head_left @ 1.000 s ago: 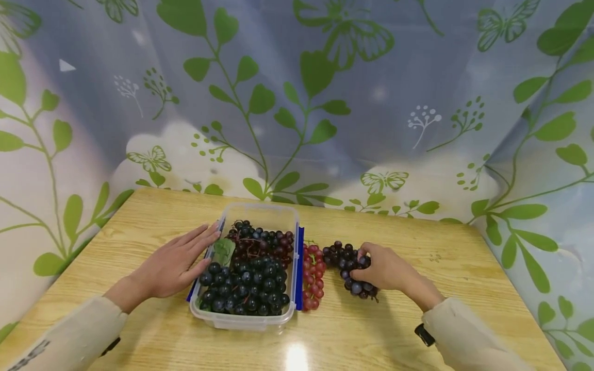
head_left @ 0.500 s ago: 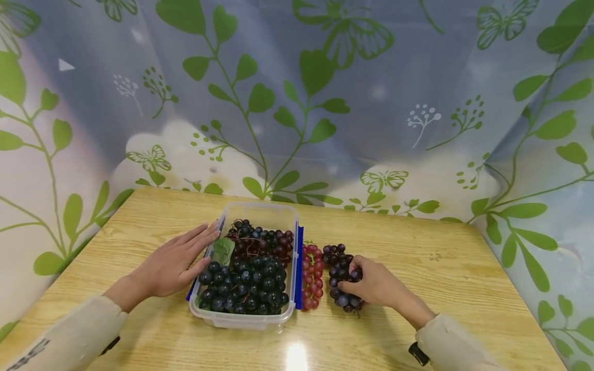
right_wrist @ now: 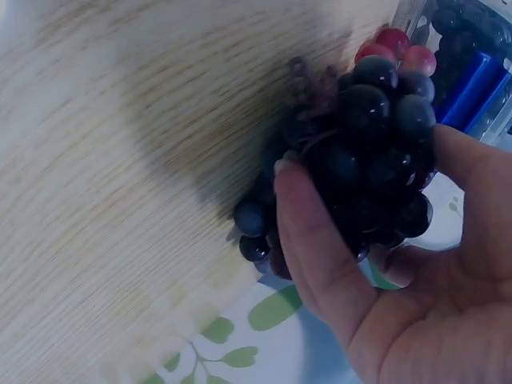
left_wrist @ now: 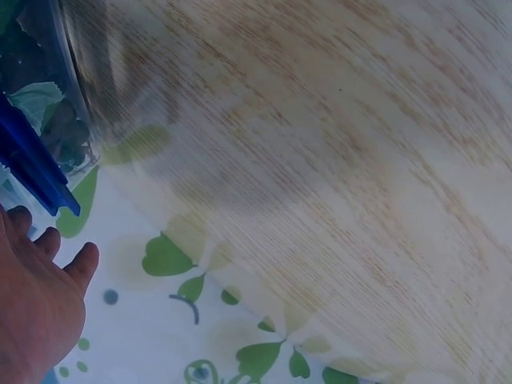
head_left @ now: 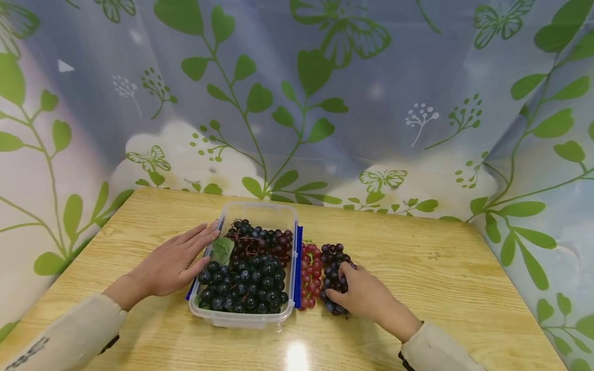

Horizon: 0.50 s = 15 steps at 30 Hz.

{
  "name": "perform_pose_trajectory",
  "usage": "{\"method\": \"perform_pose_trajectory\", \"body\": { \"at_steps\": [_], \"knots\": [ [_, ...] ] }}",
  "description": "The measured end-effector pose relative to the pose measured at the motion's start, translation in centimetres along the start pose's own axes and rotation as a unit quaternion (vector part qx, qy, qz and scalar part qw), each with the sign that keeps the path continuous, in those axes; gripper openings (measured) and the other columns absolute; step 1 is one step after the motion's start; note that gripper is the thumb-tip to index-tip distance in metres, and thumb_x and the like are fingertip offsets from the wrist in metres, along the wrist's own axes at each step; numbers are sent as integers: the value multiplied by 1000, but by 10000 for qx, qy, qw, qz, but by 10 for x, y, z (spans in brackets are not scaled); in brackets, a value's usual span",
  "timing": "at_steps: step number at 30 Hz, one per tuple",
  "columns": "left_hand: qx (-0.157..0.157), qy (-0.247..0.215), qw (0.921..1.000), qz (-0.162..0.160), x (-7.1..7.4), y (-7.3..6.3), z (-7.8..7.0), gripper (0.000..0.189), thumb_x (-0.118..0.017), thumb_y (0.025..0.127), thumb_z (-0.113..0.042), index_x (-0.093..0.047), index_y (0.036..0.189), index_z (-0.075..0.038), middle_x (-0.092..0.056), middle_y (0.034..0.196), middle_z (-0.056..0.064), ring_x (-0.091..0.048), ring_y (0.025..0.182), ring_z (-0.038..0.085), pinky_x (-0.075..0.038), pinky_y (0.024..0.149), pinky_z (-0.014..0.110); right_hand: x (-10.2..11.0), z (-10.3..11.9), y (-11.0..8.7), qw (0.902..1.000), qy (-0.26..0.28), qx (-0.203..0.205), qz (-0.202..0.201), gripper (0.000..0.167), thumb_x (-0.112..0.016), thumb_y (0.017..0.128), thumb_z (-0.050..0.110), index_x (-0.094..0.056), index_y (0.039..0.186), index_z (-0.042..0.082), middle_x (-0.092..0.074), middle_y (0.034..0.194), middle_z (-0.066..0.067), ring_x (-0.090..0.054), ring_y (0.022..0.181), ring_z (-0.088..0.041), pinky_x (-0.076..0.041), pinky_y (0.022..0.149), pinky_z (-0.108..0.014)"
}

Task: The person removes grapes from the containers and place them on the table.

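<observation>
A clear plastic box (head_left: 243,319) with blue side clips holds dark grape bunches (head_left: 246,283) and a green leaf (head_left: 223,251). My left hand (head_left: 171,263) rests against its left side with the fingers straight. Just right of the box, a bunch of red grapes (head_left: 310,275) lies on the table. Beside it my right hand (head_left: 364,293) grips a bunch of dark purple grapes (head_left: 331,257). In the right wrist view, thumb and fingers curl round that bunch of dark purple grapes (right_wrist: 364,160); part of it is hidden by them.
The wooden table (head_left: 417,273) reaches back to a cloth backdrop (head_left: 362,129) printed with leaves and butterflies. A blue clip (head_left: 298,268) stands out from the box's right side, close to the red grapes.
My right hand has moved left with the dark purple grapes, bringing them up close to the red grapes. My left hand and the box have stayed in place.
</observation>
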<state>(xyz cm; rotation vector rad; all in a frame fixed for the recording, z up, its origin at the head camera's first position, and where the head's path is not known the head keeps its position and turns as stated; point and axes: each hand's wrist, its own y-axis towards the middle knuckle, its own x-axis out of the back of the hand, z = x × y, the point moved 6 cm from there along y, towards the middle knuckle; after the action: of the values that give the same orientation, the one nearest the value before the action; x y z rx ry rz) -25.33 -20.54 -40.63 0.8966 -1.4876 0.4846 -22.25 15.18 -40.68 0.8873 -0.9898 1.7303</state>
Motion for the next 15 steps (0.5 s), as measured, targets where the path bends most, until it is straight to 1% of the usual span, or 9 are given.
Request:
{"method": "perform_pose_trajectory", "body": {
  "at_steps": [1, 3, 6, 8, 11, 13, 15],
  "knots": [
    [13, -9, 10000, 23, 0, 0, 0, 56, -41, 103, -35, -30, 151, -9, -21, 157, 7, -22, 141, 30, -28, 106, 53, -1, 2, -1, 9999, -144, 4, -16, 42, -68, 88, 39, -55, 113, 7, -55, 83, -11, -42, 46, -15, -32, 45, -31],
    [46, -14, 10000, 60, -1, 0, 1, 56, -40, 103, -36, -30, 151, -10, -20, 157, 6, -21, 141, 29, -28, 107, 53, -4, 5, -3, 9990, -453, 0, -42, 51, -67, 89, 41, -54, 121, 4, -59, 99, -22, -46, 44, -16, -35, 43, -31],
    [63, -15, 10000, 76, -1, -1, 1, 56, -40, 103, -37, -29, 152, -11, -19, 157, 6, -20, 142, 29, -27, 107, 53, -8, 12, -7, 9960, -872, 118, -166, 60, -65, 90, 42, -50, 129, 0, -53, 116, -35, -50, 44, -20, -41, 42, -33],
    [66, -10, 10000, 65, -1, -1, 2, 56, -40, 103, -37, -29, 152, -11, -19, 157, 6, -20, 142, 29, -27, 107, 53, -9, 14, -9, 9945, -1005, 169, -234, 60, -64, 91, 42, -50, 130, -1, -52, 118, -38, -50, 45, -21, -42, 43, -34],
    [66, -9, 10000, 67, -2, -1, 2, 56, -39, 103, -37, -29, 152, -11, -19, 157, 6, -19, 142, 28, -27, 107, 52, -8, 13, -9, 9956, -890, 206, -199, 56, -63, 91, 44, -52, 124, -1, -62, 89, -23, -50, 44, -19, -41, 42, -33],
    [65, -2, 10000, 74, -2, -1, 2, 56, -39, 103, -38, -28, 152, -12, -19, 157, 5, -19, 142, 28, -27, 107, 52, -6, 11, -9, 9978, -635, 160, -44, 54, -62, 91, 46, -54, 121, 2, -59, 69, -12, -45, 41, -16, -36, 41, -31],
    [58, 4, 10000, 75, -2, -1, 3, 57, -39, 103, -38, -28, 152, -11, -19, 157, 6, -19, 142, 28, -27, 107, 52, -4, 8, -8, 9991, -354, 100, 213, 53, -61, 91, 49, -54, 119, 5, -50, 55, -3, -41, 39, -13, -32, 41, -30]
  ]
}}
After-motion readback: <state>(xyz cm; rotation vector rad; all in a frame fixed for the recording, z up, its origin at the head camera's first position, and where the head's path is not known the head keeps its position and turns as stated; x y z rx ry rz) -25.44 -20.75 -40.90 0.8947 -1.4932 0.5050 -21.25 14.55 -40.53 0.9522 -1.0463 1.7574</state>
